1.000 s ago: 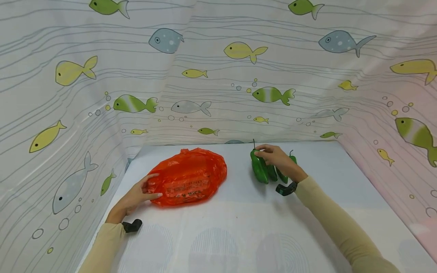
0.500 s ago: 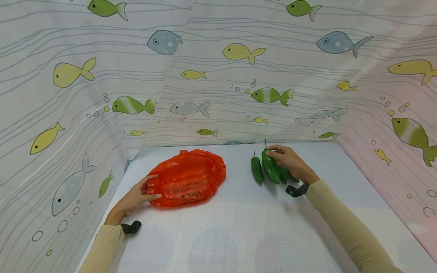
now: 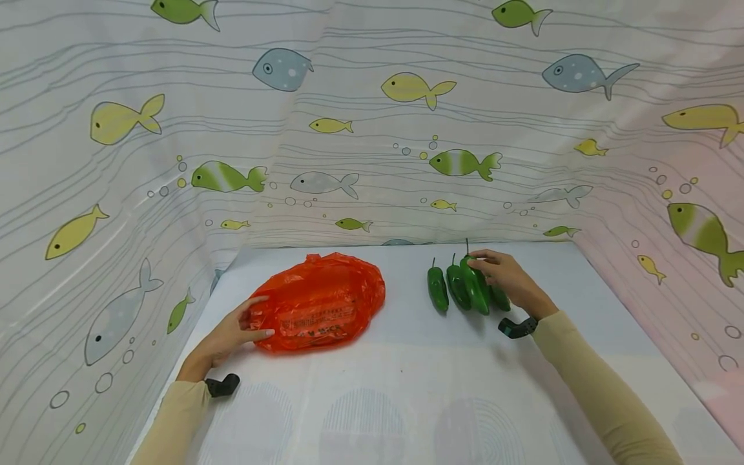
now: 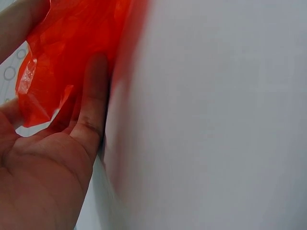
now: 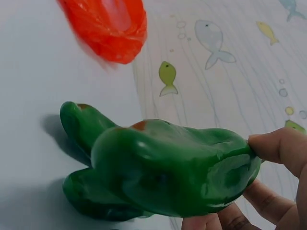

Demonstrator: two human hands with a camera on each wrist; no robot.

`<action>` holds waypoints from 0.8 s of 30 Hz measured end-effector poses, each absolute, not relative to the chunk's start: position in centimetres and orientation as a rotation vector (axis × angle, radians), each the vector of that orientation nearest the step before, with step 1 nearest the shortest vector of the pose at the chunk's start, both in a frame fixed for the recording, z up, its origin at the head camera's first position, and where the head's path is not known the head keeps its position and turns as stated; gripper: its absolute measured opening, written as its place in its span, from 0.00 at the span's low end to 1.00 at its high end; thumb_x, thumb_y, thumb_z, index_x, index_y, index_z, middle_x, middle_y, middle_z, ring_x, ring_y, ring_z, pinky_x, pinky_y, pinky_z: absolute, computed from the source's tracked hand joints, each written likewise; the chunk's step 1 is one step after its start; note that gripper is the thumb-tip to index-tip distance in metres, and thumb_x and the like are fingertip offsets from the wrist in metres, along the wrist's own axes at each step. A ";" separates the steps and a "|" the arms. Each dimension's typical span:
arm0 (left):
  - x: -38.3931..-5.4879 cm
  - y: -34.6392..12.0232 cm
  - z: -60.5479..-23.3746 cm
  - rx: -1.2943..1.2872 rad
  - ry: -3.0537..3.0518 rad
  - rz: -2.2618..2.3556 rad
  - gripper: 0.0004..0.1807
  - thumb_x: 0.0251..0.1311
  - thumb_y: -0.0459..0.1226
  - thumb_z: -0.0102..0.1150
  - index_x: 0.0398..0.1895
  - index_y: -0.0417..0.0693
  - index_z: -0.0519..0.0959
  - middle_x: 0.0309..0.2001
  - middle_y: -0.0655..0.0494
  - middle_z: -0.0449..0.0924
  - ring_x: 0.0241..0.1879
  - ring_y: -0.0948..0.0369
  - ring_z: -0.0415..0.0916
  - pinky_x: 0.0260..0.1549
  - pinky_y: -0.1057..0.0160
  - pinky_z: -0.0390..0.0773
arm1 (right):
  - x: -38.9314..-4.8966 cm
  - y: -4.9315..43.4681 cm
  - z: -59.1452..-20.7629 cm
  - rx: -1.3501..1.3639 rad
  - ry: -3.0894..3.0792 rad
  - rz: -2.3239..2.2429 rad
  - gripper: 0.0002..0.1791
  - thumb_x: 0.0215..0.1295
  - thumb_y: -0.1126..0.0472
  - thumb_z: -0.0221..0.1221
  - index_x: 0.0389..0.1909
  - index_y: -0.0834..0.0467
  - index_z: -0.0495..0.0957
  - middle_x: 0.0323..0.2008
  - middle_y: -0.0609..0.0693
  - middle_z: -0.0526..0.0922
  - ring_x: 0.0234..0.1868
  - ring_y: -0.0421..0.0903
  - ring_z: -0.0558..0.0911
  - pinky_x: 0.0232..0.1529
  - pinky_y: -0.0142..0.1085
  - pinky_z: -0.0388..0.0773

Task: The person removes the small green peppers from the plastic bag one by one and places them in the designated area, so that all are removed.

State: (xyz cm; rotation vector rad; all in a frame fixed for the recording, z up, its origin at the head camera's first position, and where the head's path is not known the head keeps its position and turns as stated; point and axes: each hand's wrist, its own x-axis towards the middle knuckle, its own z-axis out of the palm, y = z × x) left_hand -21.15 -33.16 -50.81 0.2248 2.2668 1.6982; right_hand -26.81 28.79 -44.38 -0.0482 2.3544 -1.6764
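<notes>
In the head view my left hand holds the left end of a red plastic bag that lies puffed up on the table, dark print on its near side. The left wrist view shows fingers tucked along the underside of the red film. At the right, the thumb and fingers of my right hand pinch a large green pepper near its stem end; its tip points toward me. Two green peppers lie to its left. Another pepper shows partly from under the hand.
A white table with pale arch patterns spreads out under everything. Fish-printed cloth rises behind it and along both sides. A stretch of tabletop separates the bag from the peppers.
My right hand has carried the pepper to the right, past the other peppers, uncovering the two on the left. The left hand and the bag stay where they were.
</notes>
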 end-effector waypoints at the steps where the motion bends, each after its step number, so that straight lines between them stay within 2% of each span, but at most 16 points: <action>1: -21.1 -33.1 -50.8 0.225 2.267 1.698 0.49 0.61 0.32 0.72 0.81 0.47 0.54 0.73 0.32 0.56 0.63 0.38 0.66 0.49 0.60 0.83 | -26.8 29.0 -44.4 -0.049 2.364 -1.670 0.37 0.74 0.40 0.59 0.74 0.58 0.66 0.74 0.61 0.64 0.72 0.60 0.66 0.70 0.57 0.65; 18: -21.2 -33.1 -50.8 0.215 2.263 1.695 0.49 0.61 0.32 0.72 0.81 0.47 0.53 0.74 0.32 0.56 0.63 0.40 0.66 0.50 0.61 0.83 | -26.2 31.3 -44.9 -0.009 2.376 -1.714 0.38 0.76 0.43 0.58 0.76 0.61 0.63 0.75 0.64 0.62 0.72 0.62 0.65 0.70 0.59 0.63; 24: -21.3 -33.1 -51.0 0.263 2.254 1.719 0.49 0.60 0.30 0.72 0.80 0.45 0.54 0.72 0.30 0.57 0.61 0.42 0.69 0.48 0.60 0.83 | -26.2 32.5 -45.4 0.014 2.427 -1.688 0.40 0.74 0.39 0.58 0.76 0.61 0.63 0.73 0.64 0.65 0.68 0.60 0.69 0.68 0.56 0.68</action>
